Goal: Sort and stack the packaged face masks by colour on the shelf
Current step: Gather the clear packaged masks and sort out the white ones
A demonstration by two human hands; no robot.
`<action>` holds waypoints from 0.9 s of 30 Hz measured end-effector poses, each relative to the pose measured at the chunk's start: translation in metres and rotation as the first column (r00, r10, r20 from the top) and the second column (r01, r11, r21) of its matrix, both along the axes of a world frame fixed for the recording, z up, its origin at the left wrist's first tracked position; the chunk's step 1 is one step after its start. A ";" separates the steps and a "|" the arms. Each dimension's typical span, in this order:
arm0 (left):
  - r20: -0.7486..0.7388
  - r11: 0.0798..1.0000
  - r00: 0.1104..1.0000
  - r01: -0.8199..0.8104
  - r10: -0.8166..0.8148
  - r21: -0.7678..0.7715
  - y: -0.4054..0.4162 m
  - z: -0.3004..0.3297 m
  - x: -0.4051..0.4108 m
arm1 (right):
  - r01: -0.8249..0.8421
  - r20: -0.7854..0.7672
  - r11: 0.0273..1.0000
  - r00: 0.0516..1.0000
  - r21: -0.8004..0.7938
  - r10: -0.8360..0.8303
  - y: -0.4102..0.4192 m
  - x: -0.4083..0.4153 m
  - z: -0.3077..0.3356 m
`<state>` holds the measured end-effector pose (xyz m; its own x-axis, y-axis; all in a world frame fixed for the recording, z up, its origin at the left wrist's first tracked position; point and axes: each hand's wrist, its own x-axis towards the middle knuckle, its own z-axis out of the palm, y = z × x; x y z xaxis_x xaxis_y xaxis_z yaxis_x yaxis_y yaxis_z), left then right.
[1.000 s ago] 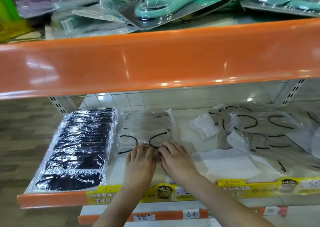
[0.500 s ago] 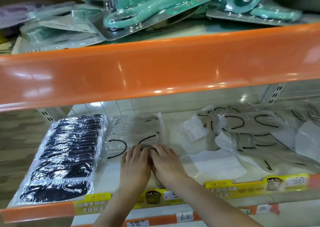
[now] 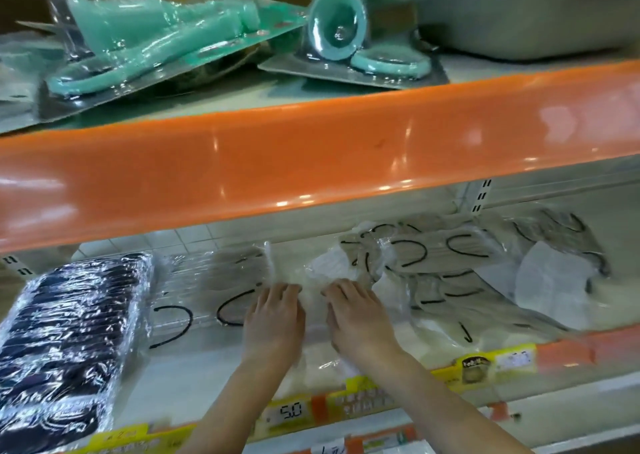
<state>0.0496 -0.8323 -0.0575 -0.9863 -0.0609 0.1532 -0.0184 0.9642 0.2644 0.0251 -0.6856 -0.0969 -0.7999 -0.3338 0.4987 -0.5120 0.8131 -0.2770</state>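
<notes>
Both hands have slid right since a second ago, off the middle of the white-mask stack and toward the gap beside it. Going left to right: the wrapped stack of black masks [image 3: 72,343] sits at 9 o'clock on the lower shelf [image 3: 194,384], and just beside it is the white-mask stack [image 3: 207,291] in clear wrap with black ear loops showing. The left hand [image 3: 273,325] lies palm down with fingers pretty much straight, fingertips at that stack's right edge, not gripping anything. The right hand [image 3: 360,322] is flat too, fingers stretched out on crinkly clear film, holding nothing as far as I can see. Over at 3 o'clock there's a messy pile of loose white masks [image 3: 478,280]. Up at 12 o'clock, teal blister-packed items [image 3: 156,38] sit above the orange shelf edge [image 3: 311,163]. It's all a bit motion-blurred.
</notes>
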 end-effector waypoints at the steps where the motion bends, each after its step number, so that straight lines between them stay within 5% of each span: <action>1: 0.000 1.000 1.000 0.026 -0.026 0.005 0.010 0.002 -0.004 | 0.005 0.005 1.000 1.000 0.006 -0.005 0.009 0.001 0.002; 10: -0.050 0.964 0.963 0.266 -0.266 -0.005 0.106 0.000 -0.034 | 0.120 0.068 0.992 0.990 0.026 -0.122 0.098 -0.009 0.011; 17: -0.101 0.952 0.948 0.293 -0.302 -0.093 0.146 -0.009 -0.055 | 0.242 0.111 0.957 0.959 0.159 -0.261 0.167 -0.028 0.023; 27: 0.011 0.942 0.948 0.317 -0.318 -0.105 0.192 -0.002 -0.077 | 0.241 0.326 0.922 0.883 0.302 -0.338 0.206 -0.053 0.028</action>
<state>-0.0271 -0.6407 -0.0600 -0.9508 0.2721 0.1483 0.2947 0.9419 0.1613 -0.0282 -0.4796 -0.0692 -0.9877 -0.1312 0.0850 -0.1441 0.9748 -0.1700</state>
